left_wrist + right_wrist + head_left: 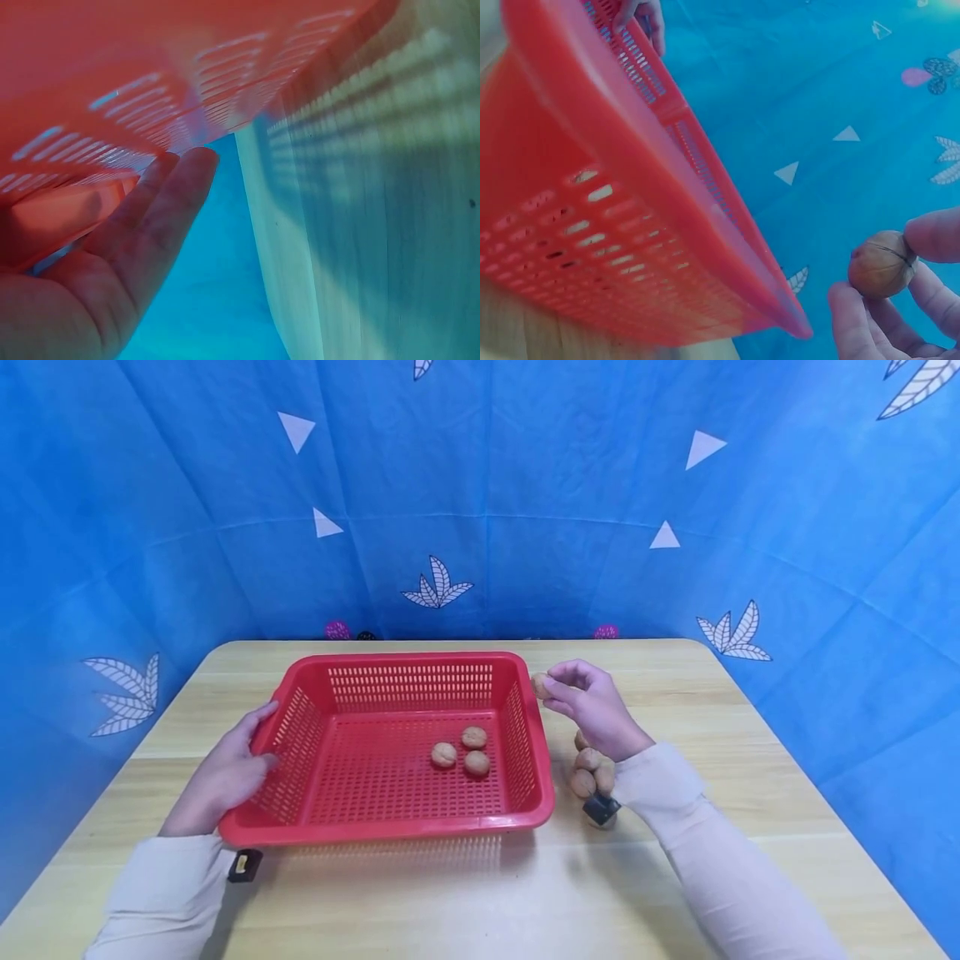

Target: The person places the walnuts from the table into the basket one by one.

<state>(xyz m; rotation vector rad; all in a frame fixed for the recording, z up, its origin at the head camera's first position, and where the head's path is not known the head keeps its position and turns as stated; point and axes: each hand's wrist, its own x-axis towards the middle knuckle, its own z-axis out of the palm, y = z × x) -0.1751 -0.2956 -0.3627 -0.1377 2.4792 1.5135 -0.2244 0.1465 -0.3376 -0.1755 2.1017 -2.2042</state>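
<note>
A red plastic basket (390, 835) with slotted walls stands at the middle of the table, and three walnuts (474, 737) lie in its right half. At its left side my left hand (228, 772) grips the rim, thumb over the inner side. The left wrist view shows those fingers (169, 199) along the outside of the slotted wall. Just beyond the basket's right rim, my right hand (596, 706) pinches a walnut (883, 264) between thumb and fingertips. Below that hand, several more walnuts (583, 782) lie in a cluster on the table, partly hidden by the sleeve.
The light wooden table (420, 910) has rounded far corners. Behind it hangs a blue cloth (555, 468) printed with white leaves and triangles. A small black device sits at each wrist, the right one (602, 808) overlapping a walnut in the head view.
</note>
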